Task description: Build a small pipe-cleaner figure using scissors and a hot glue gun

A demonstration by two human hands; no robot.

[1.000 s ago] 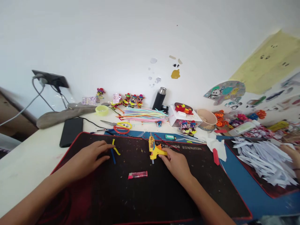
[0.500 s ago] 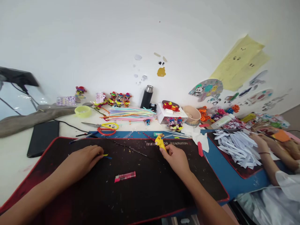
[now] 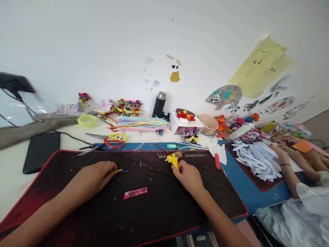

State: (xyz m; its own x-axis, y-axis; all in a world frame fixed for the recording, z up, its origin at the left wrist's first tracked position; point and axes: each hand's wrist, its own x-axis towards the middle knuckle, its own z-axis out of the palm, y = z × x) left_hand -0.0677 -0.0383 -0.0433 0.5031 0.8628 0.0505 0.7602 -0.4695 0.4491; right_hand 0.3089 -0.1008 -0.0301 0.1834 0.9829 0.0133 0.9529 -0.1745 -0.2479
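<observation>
My left hand (image 3: pixel 99 176) is closed over the left part of the black mat (image 3: pixel 164 212). Between its fingertips is a small yellow and blue strip (image 3: pixel 122 171), likely a bit of pipe cleaner, its far end sticking out to the right. My right hand (image 3: pixel 189 176) is wrapped around the handle of a yellow glue gun (image 3: pixel 174 160), whose nozzle points left. The gun's cord (image 3: pixel 146 165) runs across the mat. A pink lighter (image 3: pixel 135 193) lies on the mat between my hands.
Behind the mat lie scissors (image 3: pixel 115 139), a bundle of pastel pipe cleaners (image 3: pixel 141 123), a black thermos (image 3: pixel 158 105), a white box (image 3: pixel 177 126) and several small figures (image 3: pixel 128 108). At right, a co-worker's hands (image 3: pixel 281 154) are by a pile of white paper strips (image 3: pixel 257 159).
The glue gun has turned in my right hand, so its nozzle now points left. More of the yellow and blue strip shows beyond my left fingertips. The view has shifted slightly.
</observation>
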